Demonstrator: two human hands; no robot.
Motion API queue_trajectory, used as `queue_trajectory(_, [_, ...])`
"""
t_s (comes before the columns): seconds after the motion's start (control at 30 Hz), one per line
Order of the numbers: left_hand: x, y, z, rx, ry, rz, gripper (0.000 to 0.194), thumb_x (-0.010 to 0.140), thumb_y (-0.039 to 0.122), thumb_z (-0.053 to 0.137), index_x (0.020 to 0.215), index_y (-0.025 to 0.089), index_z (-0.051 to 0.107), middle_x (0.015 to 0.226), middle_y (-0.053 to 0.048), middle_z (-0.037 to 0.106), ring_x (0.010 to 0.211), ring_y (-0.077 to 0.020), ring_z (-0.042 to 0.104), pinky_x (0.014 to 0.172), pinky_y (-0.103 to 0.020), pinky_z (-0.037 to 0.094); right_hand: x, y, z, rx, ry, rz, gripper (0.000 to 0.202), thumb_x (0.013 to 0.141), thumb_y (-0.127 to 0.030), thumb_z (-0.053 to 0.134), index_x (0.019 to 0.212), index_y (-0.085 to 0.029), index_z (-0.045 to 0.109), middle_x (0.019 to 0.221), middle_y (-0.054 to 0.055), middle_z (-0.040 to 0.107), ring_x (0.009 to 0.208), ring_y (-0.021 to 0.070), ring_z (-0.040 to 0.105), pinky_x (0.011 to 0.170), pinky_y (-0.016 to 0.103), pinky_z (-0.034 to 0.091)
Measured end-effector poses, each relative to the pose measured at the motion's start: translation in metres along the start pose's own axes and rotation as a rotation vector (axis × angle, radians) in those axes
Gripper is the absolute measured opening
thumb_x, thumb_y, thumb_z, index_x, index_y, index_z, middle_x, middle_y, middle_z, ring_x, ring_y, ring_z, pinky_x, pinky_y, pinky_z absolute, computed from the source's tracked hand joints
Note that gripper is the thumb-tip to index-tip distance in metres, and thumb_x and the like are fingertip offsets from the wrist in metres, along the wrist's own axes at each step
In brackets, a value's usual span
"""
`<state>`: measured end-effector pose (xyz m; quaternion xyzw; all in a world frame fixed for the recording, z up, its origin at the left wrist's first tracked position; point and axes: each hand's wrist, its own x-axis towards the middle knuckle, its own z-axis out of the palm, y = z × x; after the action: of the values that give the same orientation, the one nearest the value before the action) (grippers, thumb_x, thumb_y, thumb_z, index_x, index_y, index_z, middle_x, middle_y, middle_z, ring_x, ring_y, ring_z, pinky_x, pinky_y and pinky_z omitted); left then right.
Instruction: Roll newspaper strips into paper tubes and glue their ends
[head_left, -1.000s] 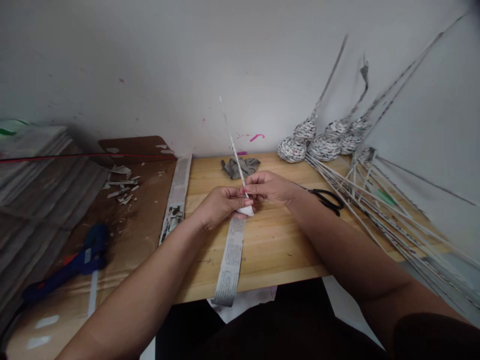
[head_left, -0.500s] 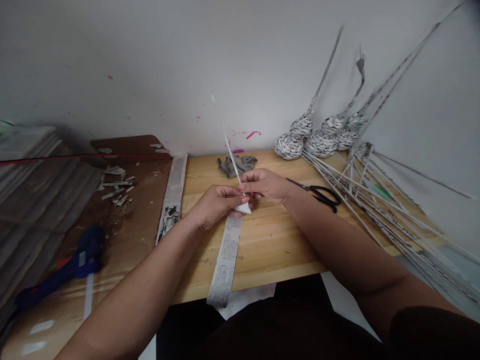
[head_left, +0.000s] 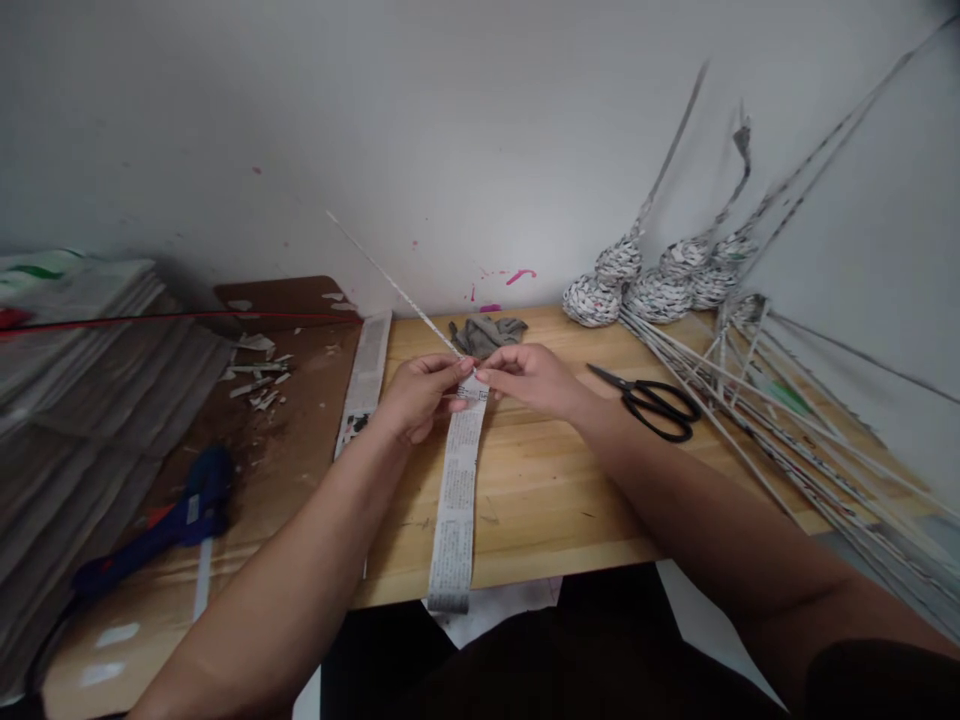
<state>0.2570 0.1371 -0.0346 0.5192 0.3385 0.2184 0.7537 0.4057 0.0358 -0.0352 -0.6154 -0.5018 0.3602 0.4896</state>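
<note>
The rolled newspaper tube [head_left: 390,278] has swung from steep to a lower leftward slant. The left hand [head_left: 421,395] is pinched on its lower end; the right hand [head_left: 534,380] pinches the adjoining newspaper strip [head_left: 459,490], which runs over the front edge of the surface [head_left: 555,500]. Scissors [head_left: 627,385] lie rightward; a grey cloth [head_left: 489,335] sits near the back edge.

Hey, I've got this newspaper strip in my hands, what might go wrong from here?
The newspaper strip hangs over the front edge of the wooden table, so it might snag or tear. The thin pale stick seems held only near its lower end by the left hand, so it could bend. The scissors lie with blades pointing toward the right hand, so a sideways sweep might mean a nick.
</note>
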Motion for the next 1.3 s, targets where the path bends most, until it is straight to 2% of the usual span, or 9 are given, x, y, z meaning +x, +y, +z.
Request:
queue_trajectory(0.17, [0.0,-0.003,0.002,-0.041,0.004,-0.006,0.014,0.068,0.022,0.082,0.075,0.014,0.072,0.075,-0.002,0.065,0.059,-0.0073,0.056,0.047,-0.015,0.05,-0.005,0.001,0.007,-0.292,0.09,-0.161,0.018,0.085,-0.034,0.06,0.086,-0.018,0.068,0.074,0.003,0.068,0.065,0.0132,0.058,0.059,0.025,0.041])
queue_trajectory(0.33, [0.001,-0.005,0.002,-0.115,-0.037,-0.031,0.015,0.07,0.02,0.081,0.075,0.013,0.069,0.079,-0.004,0.068,0.065,-0.013,0.065,0.057,-0.027,0.06,-0.002,0.005,0.007,-0.259,0.065,-0.073,0.023,0.085,-0.039,0.06,0.082,-0.016,0.066,0.071,0.002,0.065,0.058,0.0109,0.052,0.053,0.023,0.037])
queue_trajectory(0.5, [0.002,-0.009,0.003,-0.147,-0.042,-0.044,0.009,0.076,0.015,0.076,0.078,0.011,0.067,0.077,-0.004,0.067,0.064,-0.012,0.064,0.056,-0.026,0.061,0.0,0.007,0.007,-0.313,0.061,-0.021,0.026,0.083,-0.04,0.062,0.073,-0.016,0.064,0.065,0.001,0.062,0.058,0.0105,0.051,0.052,0.022,0.034])
queue_trajectory(0.67, [0.0,-0.009,0.005,-0.127,-0.023,-0.039,0.014,0.078,0.015,0.073,0.072,0.012,0.062,0.072,-0.002,0.064,0.059,-0.0096,0.062,0.056,-0.026,0.061,0.0,0.011,0.009,-0.327,0.074,-0.09,0.021,0.084,-0.036,0.061,0.074,-0.017,0.062,0.065,-0.001,0.061,0.057,0.0095,0.049,0.053,0.022,0.034])
queue_trajectory(0.83, [0.0,-0.007,0.004,-0.096,-0.014,-0.054,0.013,0.08,0.019,0.072,0.076,0.013,0.062,0.074,-0.002,0.065,0.059,-0.0126,0.065,0.055,-0.029,0.061,-0.001,0.01,0.014,-0.34,0.123,-0.104,0.03,0.088,-0.045,0.056,0.078,-0.017,0.064,0.063,-0.001,0.059,0.055,0.0099,0.047,0.052,0.023,0.032])
queue_trajectory(1.0, [0.003,-0.01,0.004,-0.063,-0.027,-0.066,0.013,0.079,0.018,0.073,0.075,0.013,0.061,0.072,-0.002,0.064,0.057,-0.0115,0.064,0.056,-0.03,0.061,-0.007,0.001,0.013,-0.566,0.115,-0.229,0.021,0.087,-0.031,0.054,0.071,-0.017,0.057,0.062,-0.002,0.055,0.055,0.0085,0.044,0.054,0.024,0.029])
queue_trajectory(1.1, [0.003,-0.01,0.003,-0.049,-0.024,-0.073,0.014,0.081,0.018,0.072,0.074,0.013,0.06,0.072,-0.002,0.066,0.056,-0.0102,0.063,0.055,-0.025,0.059,-0.007,-0.002,0.0,-0.573,-0.109,-0.132,0.025,0.088,-0.033,0.054,0.069,-0.017,0.058,0.058,-0.003,0.051,0.053,0.0082,0.041,0.052,0.024,0.027])
queue_trajectory(1.2, [0.002,-0.007,0.003,-0.041,-0.036,-0.078,0.013,0.084,0.019,0.068,0.076,0.014,0.059,0.078,-0.005,0.069,0.06,-0.0118,0.066,0.055,-0.024,0.058,-0.003,-0.002,-0.019,-0.462,-0.343,0.036,0.036,0.086,-0.048,0.059,0.068,-0.016,0.062,0.055,-0.003,0.05,0.049,0.008,0.04,0.048,0.023,0.027])
queue_trajectory(1.3, [-0.001,-0.006,0.003,0.004,-0.121,-0.115,0.012,0.087,0.021,0.065,0.081,0.014,0.058,0.08,-0.007,0.072,0.063,-0.0149,0.069,0.057,-0.027,0.059,0.003,0.001,-0.031,-0.218,-0.117,0.084,0.043,0.084,-0.056,0.059,0.075,-0.014,0.066,0.059,-0.002,0.053,0.05,0.0084,0.044,0.049,0.023,0.033])
